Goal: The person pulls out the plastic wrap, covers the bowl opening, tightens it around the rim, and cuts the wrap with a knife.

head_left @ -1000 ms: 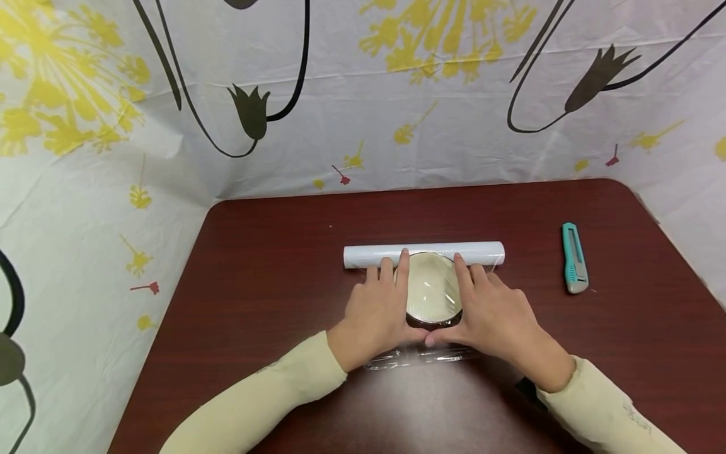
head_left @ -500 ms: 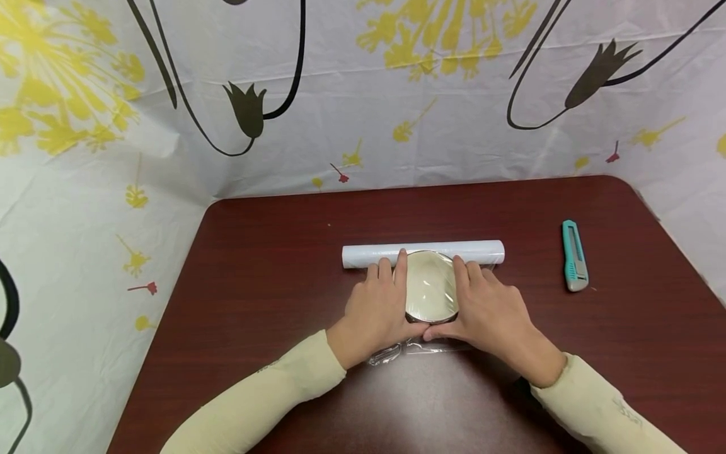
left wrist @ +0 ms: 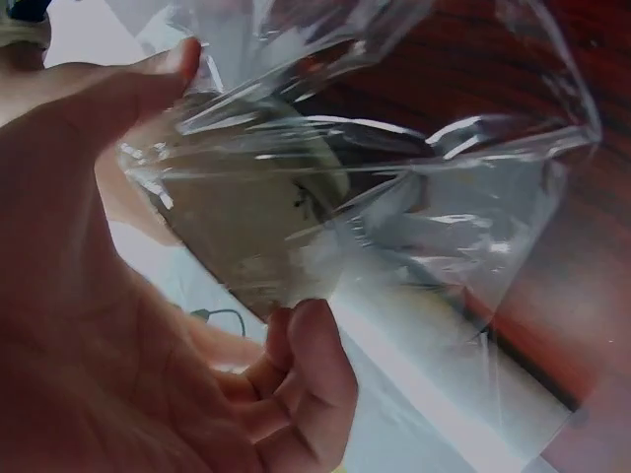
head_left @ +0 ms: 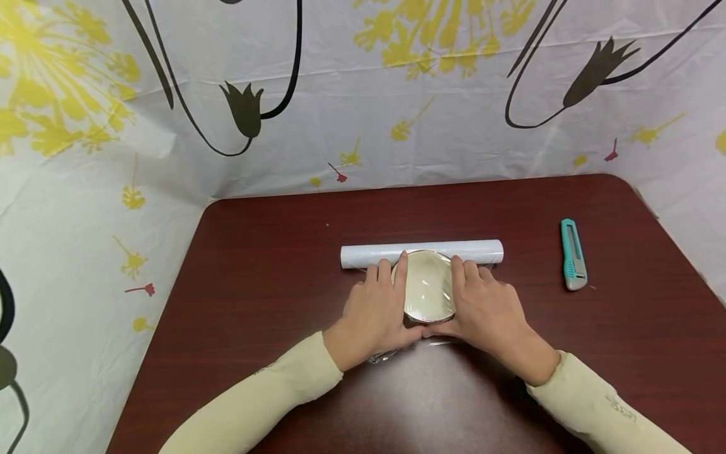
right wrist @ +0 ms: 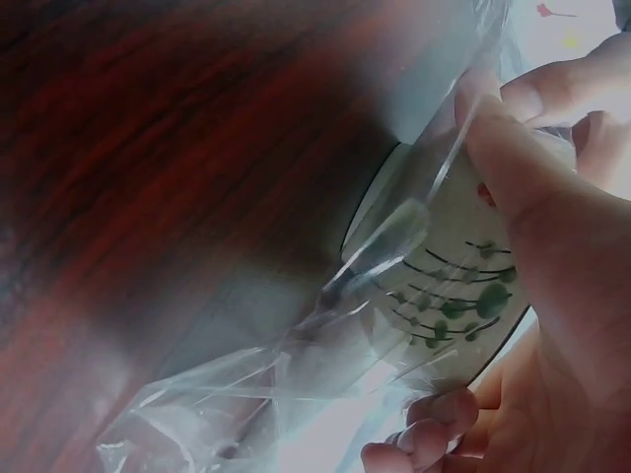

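A cream bowl (head_left: 429,287) stands upright with clear plastic wrap (head_left: 387,355) stretched over its mouth. My left hand (head_left: 371,310) and right hand (head_left: 491,309) cup it from both sides, index fingers along the rim and thumbs meeting at the near side. In the left wrist view, bent fingertips (left wrist: 320,340) touch the bowl's edge, and loose plastic wrap (left wrist: 473,212) hangs around the outer wall. Green leaf decoration marks the bowl (right wrist: 463,286) in the right wrist view, where the wrap lies creased over it. The white roll of plastic wrap (head_left: 363,256) lies just behind the bowl.
A teal box cutter (head_left: 574,255) lies on the right side of the dark red-brown table (head_left: 272,252). Behind and beside the table hangs a white sheet (head_left: 317,132) printed with flowers.
Both hands stay around the bowl. Loose wrap at the near edge has drawn in toward the bowl and under the hands, so less of it shows. The head view has shifted slightly.
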A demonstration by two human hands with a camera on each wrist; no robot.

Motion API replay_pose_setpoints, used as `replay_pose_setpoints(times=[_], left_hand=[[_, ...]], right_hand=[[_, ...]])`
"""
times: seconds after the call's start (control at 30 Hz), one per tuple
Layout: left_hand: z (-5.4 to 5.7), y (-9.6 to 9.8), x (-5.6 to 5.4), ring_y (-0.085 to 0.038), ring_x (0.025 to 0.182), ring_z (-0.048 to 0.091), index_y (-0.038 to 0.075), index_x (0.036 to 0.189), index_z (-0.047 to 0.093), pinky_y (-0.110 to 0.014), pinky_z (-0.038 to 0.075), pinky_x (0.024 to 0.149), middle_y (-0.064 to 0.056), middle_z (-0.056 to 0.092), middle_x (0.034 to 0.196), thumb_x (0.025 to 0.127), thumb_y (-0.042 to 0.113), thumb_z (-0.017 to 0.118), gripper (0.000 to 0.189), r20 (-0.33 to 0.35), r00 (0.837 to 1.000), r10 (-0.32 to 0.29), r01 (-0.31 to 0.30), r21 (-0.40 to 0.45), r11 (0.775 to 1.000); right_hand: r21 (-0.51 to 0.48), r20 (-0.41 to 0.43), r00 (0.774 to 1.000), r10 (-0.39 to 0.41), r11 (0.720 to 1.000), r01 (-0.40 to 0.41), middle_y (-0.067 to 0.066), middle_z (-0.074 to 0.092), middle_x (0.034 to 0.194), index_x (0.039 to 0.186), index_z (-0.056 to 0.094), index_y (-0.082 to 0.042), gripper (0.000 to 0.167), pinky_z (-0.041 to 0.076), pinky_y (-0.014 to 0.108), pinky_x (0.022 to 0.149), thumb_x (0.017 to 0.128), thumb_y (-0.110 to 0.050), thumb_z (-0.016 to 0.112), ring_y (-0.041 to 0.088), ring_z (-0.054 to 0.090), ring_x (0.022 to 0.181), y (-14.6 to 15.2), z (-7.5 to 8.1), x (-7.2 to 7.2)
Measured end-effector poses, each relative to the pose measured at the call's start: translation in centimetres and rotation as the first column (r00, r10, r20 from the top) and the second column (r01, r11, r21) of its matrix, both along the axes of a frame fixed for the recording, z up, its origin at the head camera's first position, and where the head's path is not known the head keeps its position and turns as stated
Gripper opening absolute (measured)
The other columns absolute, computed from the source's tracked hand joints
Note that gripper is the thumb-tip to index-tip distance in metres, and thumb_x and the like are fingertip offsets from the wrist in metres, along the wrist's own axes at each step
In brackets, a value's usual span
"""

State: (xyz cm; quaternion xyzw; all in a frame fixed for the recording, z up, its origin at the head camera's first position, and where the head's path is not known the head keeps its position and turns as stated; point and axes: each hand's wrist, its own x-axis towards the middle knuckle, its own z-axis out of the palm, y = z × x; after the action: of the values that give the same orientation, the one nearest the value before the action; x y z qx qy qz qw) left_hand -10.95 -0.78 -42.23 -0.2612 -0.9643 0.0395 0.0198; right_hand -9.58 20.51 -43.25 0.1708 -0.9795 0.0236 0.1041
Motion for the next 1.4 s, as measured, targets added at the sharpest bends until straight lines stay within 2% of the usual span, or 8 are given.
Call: replay_pose_setpoints(times=[0.13, 0.23, 0.43, 0.6, 0.7, 1.03, 1.27, 1.4], left_hand=[[-0.1, 0.3, 0.0, -0.028, 0.114, 0.058, 0.002, 0.175, 0.021, -0.032, 0.057, 0.068, -0.017, 0.054, 0.136, 0.073, 0.098, 0.070, 0.148, 0.039, 0.999, 0.029, -0.028, -0.028, 0.999], [-0.4, 0.5, 0.1, -0.029, 0.115, 0.057, 0.002, 0.175, 0.018, -0.033, 0.058, 0.072, -0.017, 0.054, 0.138, 0.069, 0.102, 0.068, 0.155, 0.014, 0.999, 0.051, -0.050, -0.073, 0.996], [-0.9, 0.6, 0.0, -0.026, 0.106, 0.058, 0.000, 0.172, 0.027, -0.032, 0.055, 0.070, -0.014, 0.057, 0.125, 0.064, 0.101, 0.074, 0.155, -0.118, 0.993, 0.029, -0.042, -0.115, 0.992], [-1.2, 0.4, -0.3, -0.022, 0.096, 0.058, -0.002, 0.168, 0.038, -0.028, 0.050, 0.061, -0.009, 0.060, 0.111, 0.067, 0.093, 0.080, 0.145, -0.253, 0.967, -0.015, -0.013, -0.106, 0.994], [-1.4, 0.2, -0.5, -0.021, 0.091, 0.058, -0.003, 0.165, 0.042, -0.027, 0.048, 0.057, -0.008, 0.060, 0.106, 0.066, 0.091, 0.082, 0.142, -0.301, 0.953, -0.032, 0.003, -0.097, 0.995], [-1.8, -0.3, -0.8, -0.021, 0.090, 0.058, -0.003, 0.163, 0.046, -0.026, 0.050, 0.056, -0.009, 0.061, 0.109, 0.070, 0.086, 0.082, 0.134, -0.325, 0.943, -0.070, 0.051, -0.068, 0.996], [-2.2, -0.8, -0.8, -0.022, 0.091, 0.059, -0.002, 0.164, 0.043, -0.026, 0.053, 0.057, -0.010, 0.061, 0.113, 0.074, 0.083, 0.083, 0.131, -0.274, 0.958, -0.085, 0.086, -0.010, 0.996], [-2.4, -1.2, -0.8, -0.022, 0.091, 0.060, -0.003, 0.164, 0.043, -0.025, 0.054, 0.057, -0.010, 0.059, 0.113, 0.076, 0.084, 0.083, 0.130, -0.268, 0.958, -0.102, 0.113, 0.023, 0.993]], right_hand=[[-0.011, -0.025, 1.000, 0.002, 1.000, -0.002, 0.022, 0.062, 0.097, 0.140, 0.049, 0.016, 0.137, 0.059, 0.056, 0.048, 0.056, -0.084, 0.094, 0.044, 0.069, 0.089, -0.1, -0.2, 0.0], [-0.014, -0.038, 0.999, 0.005, 1.000, -0.006, 0.022, 0.062, 0.095, 0.139, 0.050, 0.016, 0.135, 0.059, 0.055, 0.047, 0.057, -0.081, 0.095, 0.044, 0.069, 0.088, -0.1, -0.3, 0.0], [0.005, -0.057, 0.998, 0.012, 1.000, -0.011, 0.022, 0.060, 0.094, 0.138, 0.050, 0.016, 0.135, 0.059, 0.054, 0.047, 0.057, -0.082, 0.095, 0.043, 0.069, 0.088, -0.2, -0.4, -0.1], [0.043, -0.114, 0.992, 0.047, 0.998, -0.042, 0.022, 0.060, 0.095, 0.135, 0.050, 0.018, 0.130, 0.057, 0.051, 0.044, 0.058, -0.076, 0.098, 0.042, 0.068, 0.081, -0.1, -0.6, -0.2], [0.059, -0.141, 0.988, 0.066, 0.997, -0.058, 0.024, 0.061, 0.096, 0.135, 0.050, 0.019, 0.128, 0.057, 0.050, 0.043, 0.060, -0.072, 0.100, 0.041, 0.067, 0.078, 0.0, -0.7, -0.3], [0.070, -0.207, 0.974, 0.092, 0.994, -0.079, 0.022, 0.058, 0.090, 0.132, 0.051, 0.020, 0.117, 0.054, 0.047, 0.039, 0.063, -0.061, 0.100, 0.038, 0.061, 0.068, 0.2, -1.2, -0.3], [0.015, -0.174, 0.982, 0.071, 0.997, -0.070, 0.025, 0.061, 0.099, 0.138, 0.049, 0.018, 0.120, 0.057, 0.052, 0.042, 0.063, -0.058, 0.102, 0.042, 0.068, 0.079, 0.4, -1.6, 0.0], [-0.022, -0.160, 0.984, 0.075, 0.997, -0.079, 0.027, 0.063, 0.105, 0.141, 0.048, 0.018, 0.121, 0.059, 0.054, 0.045, 0.065, -0.059, 0.102, 0.044, 0.070, 0.084, 0.6, -1.7, 0.1]])
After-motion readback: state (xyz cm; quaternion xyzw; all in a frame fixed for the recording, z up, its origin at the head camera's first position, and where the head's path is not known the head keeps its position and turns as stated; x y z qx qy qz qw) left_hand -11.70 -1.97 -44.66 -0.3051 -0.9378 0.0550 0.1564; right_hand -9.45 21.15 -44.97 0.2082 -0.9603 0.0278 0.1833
